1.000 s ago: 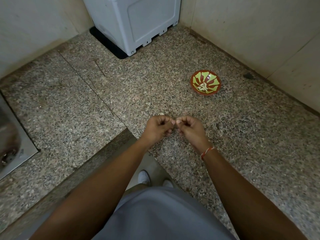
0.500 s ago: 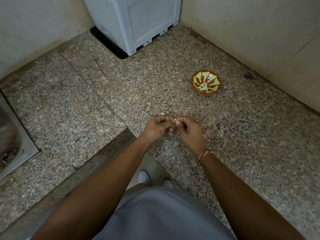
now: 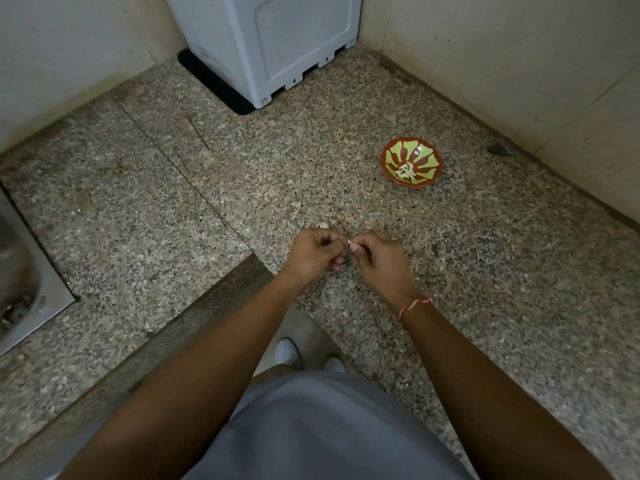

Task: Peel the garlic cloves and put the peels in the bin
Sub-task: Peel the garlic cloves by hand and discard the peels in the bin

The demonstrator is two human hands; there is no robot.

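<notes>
- Both hands meeting at centre frame, above the speckled counter [image 3: 173, 220].
- Left hand [image 3: 313, 252] curled, fingers folded in, seemingly round a clove that stays hidden inside the grip.
- Right hand [image 3: 375, 256] curled too, thumb and forefinger pinching a pale sliver [image 3: 349, 242] right at the gap between the two hands; clove or peel, too small to tell.
- Knuckles nearly touching, fingertips facing each other.
- Red-and-white thread [image 3: 412, 306] round the right wrist.
- One loose clove [image 3: 323, 224] on the counter just above the left hand, partly hidden by it.
- Bowl [image 3: 388, 157], red with green petals, to the upper right of the hands, well apart from them.
- Inside the bowl: a small pale heap [image 3: 406, 170] at the bottom, peels or cloves, cannot tell which.
- White box [image 3: 277, 46] at top centre, standing in the corner.
- Steel sink [image 3: 20, 265] at the left edge.
- Grey shirt [image 3: 311, 427] and white shoes [image 3: 287, 351] at the bottom.
</notes>
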